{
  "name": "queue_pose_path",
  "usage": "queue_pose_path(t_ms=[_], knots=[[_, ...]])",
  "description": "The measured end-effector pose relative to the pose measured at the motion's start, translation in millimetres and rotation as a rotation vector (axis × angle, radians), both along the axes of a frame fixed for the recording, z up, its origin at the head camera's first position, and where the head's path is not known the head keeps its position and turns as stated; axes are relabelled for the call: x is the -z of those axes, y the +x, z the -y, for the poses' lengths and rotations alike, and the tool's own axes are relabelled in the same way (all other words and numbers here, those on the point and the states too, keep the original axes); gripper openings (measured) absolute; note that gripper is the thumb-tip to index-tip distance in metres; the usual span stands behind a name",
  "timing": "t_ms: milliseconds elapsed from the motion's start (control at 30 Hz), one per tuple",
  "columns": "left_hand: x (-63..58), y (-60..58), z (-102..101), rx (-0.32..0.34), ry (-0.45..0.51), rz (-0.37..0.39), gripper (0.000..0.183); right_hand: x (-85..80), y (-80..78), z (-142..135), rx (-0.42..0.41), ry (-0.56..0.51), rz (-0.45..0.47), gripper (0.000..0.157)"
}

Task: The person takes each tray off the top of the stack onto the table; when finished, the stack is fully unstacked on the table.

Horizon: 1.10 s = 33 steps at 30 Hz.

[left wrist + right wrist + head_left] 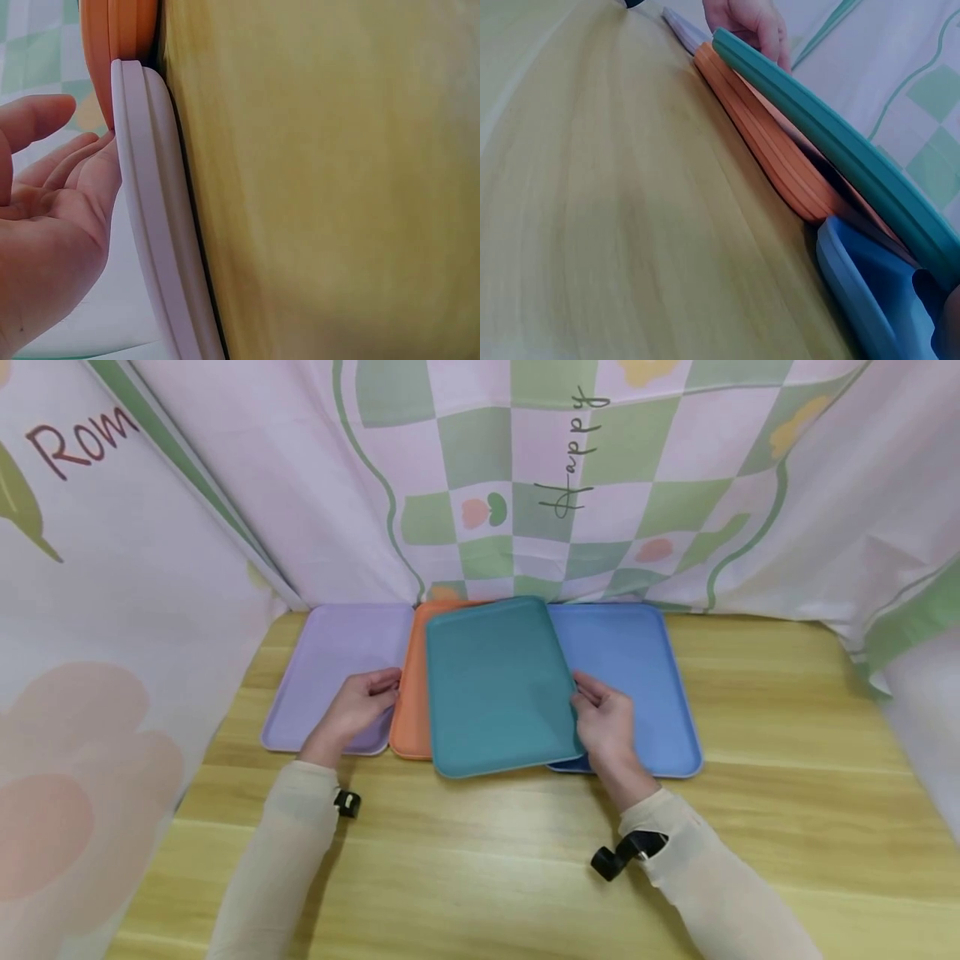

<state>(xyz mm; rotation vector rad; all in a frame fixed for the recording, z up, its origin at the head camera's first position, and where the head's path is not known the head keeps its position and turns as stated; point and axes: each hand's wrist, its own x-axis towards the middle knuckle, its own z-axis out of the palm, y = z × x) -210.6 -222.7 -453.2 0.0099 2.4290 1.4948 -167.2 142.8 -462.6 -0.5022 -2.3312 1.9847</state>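
Observation:
My right hand grips the right edge of a teal tray, fingers at its rim. The tray sits askew over an orange tray and the left part of a blue tray; the right wrist view shows the teal rim raised above the orange one. Over the right side of a lilac tray, my left hand has its fingertips by the orange tray's left edge. In the left wrist view its thumb stands apart from loosely extended fingers. Most of the orange tray is hidden.
The trays lie in a row on a wood-grain table, along its back edge. Behind them hangs a printed curtain, and another pale cloth closes off the left side.

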Motion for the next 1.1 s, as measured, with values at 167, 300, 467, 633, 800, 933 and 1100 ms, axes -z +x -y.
queue_pose_path(t_ms=[167, 300, 467, 633, 800, 933, 1100], knots=[[-1.1, -0.6, -2, -0.008, 0.017, 0.009, 0.053, 2.7, 2.9, -11, 0.011, 0.026, -0.003, 0.041], [-1.4, -1.3, -4, -0.006, 0.022, 0.002, 0.052, 1.7, 5.9, -20, 0.037, 0.04, -0.02, 0.04], [-1.6, -1.3, -5, 0.009, 0.028, -0.015, 0.052, -1.2, 11.5, -33, 0.08, 0.036, -0.048, 0.039], [-0.8, -0.9, -3, 0.01, 0.007, -0.023, 0.052, -5.2, 16.7, -47, 0.122, 0.057, -0.035, 0.039], [-0.7, 0.8, 0, 0.01, -0.001, -0.012, 0.053, -7.5, 20.6, -64, 0.137, 0.057, 0.009, 0.041], [1.2, -0.2, 1, 0.011, 0.008, -0.012, 0.053, -8.0, 21.2, -77, 0.173, 0.03, 0.019, 0.042], [1.6, -0.2, 0, 0.004, 0.008, -0.011, 0.052, -11.0, 22.3, -92, 0.225, -0.03, 0.033, 0.042]])
